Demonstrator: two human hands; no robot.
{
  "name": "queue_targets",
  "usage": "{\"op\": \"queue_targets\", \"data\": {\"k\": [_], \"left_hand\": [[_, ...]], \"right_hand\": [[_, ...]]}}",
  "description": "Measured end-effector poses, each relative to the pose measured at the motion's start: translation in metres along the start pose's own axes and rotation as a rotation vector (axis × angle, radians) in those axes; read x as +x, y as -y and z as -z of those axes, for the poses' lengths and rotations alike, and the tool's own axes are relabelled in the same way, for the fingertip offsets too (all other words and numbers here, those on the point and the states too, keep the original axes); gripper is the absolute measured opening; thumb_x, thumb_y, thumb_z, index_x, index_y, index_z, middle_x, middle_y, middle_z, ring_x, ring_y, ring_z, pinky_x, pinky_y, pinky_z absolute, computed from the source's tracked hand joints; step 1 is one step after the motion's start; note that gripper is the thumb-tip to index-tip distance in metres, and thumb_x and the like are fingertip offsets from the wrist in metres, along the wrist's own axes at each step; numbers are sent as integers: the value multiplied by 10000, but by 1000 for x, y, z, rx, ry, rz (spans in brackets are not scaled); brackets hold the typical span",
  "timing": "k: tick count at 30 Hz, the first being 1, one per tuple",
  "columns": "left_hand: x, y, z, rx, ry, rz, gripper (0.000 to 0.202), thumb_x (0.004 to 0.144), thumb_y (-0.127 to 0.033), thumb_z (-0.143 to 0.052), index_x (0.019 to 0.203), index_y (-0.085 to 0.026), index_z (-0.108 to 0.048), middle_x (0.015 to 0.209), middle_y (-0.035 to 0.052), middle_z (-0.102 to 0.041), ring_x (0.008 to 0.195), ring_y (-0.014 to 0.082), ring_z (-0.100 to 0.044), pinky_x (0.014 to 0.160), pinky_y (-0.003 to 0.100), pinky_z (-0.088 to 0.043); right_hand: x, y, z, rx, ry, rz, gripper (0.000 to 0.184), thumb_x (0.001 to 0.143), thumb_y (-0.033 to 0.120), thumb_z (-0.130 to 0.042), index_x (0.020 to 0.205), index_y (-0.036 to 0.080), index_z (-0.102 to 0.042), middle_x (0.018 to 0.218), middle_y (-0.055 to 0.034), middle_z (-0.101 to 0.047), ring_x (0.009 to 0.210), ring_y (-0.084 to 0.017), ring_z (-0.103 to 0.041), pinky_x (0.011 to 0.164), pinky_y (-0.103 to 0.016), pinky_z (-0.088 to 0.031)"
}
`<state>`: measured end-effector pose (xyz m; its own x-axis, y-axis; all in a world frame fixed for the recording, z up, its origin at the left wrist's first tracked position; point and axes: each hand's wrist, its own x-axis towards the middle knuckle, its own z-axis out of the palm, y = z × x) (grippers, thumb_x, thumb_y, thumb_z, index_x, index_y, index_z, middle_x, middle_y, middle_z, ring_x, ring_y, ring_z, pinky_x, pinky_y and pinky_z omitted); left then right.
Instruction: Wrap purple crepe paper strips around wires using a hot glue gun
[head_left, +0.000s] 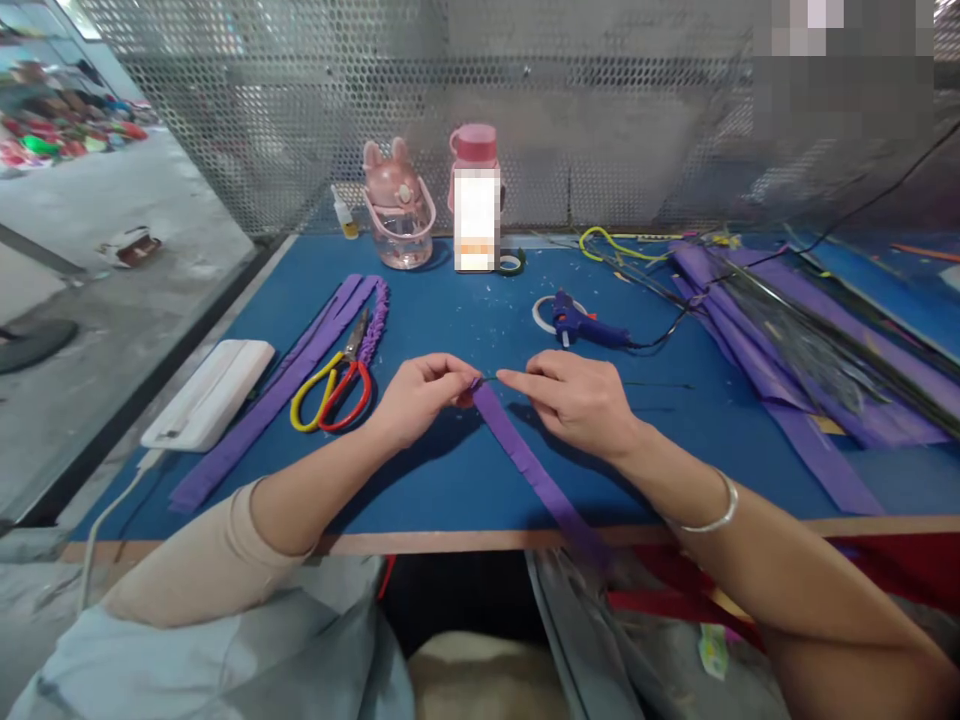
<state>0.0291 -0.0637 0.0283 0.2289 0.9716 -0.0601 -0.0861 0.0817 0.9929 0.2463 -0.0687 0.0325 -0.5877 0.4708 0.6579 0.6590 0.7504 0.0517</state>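
Note:
My left hand (429,398) pinches the top end of a purple crepe paper strip (517,450) where it meets a thin green wire (660,384). From there the strip slants down to the right and hangs over the table's front edge. My right hand (581,400) closes its fingers on the same wire, a short way right of the strip, and the wire's far end sticks out beyond the knuckles. Left of my hands lie scissors (337,385) with one yellow and one red handle, beside a gathered purple strip (375,320) and flat purple strips (270,395).
A blue glue gun (589,325) lies behind my right hand, its cord running right. At the back stand a phone (477,220), a pink bottle (475,145), a rabbit-eared bottle (397,215) and green tape (511,262). A white power bank (210,395) sits left; purple paper (750,340) is piled right.

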Motion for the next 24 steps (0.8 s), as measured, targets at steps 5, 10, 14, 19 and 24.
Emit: {"op": "queue_targets", "data": {"k": [5, 10, 14, 19, 24], "left_hand": [[-1, -4, 2, 328, -2, -117, 155, 770, -251, -614, 805, -142, -718, 639, 4, -651, 604, 108, -572, 609, 221, -446], [-2, -6, 6, 607, 50, -227, 210, 828, -287, -564, 811, -151, -724, 642, -2, -634, 562, 102, -501, 548, 211, -362], [-5, -7, 5, 754, 109, -299, 205, 834, -243, -533, 763, -156, -704, 550, -41, -528, 494, 78, -379, 509, 208, -295], [-5, -7, 5, 741, 141, -259, 232, 830, -268, -530, 727, -154, -704, 544, -30, -548, 498, 85, -416, 524, 215, -322], [6, -4, 13, 263, 230, 80, 349, 812, -343, -500, 951, -127, -736, 807, 87, -714, 747, 196, -670, 673, 290, -500]], "right_hand": [[0, 2, 2, -45, 66, -40, 352, 947, 178, -435, 1045, 284, -755, 775, -25, -666, 680, -116, -541, 539, -247, -308], [0, 3, 1, -26, 100, -75, 346, 939, 178, -440, 1056, 276, -750, 812, -35, -671, 709, -129, -552, 549, -257, -321], [-2, 2, -1, -10, 105, -65, 325, 917, 159, -464, 1059, 243, -744, 827, -36, -683, 720, -133, -575, 560, -258, -339], [0, -4, -1, 37, 121, -23, 305, 907, 145, -471, 1008, 215, -750, 832, -48, -694, 743, -146, -598, 600, -259, -384], [2, -9, 0, 74, 179, -72, 281, 894, 143, -491, 999, 214, -742, 854, -42, -709, 787, -154, -617, 627, -258, -405]]}}
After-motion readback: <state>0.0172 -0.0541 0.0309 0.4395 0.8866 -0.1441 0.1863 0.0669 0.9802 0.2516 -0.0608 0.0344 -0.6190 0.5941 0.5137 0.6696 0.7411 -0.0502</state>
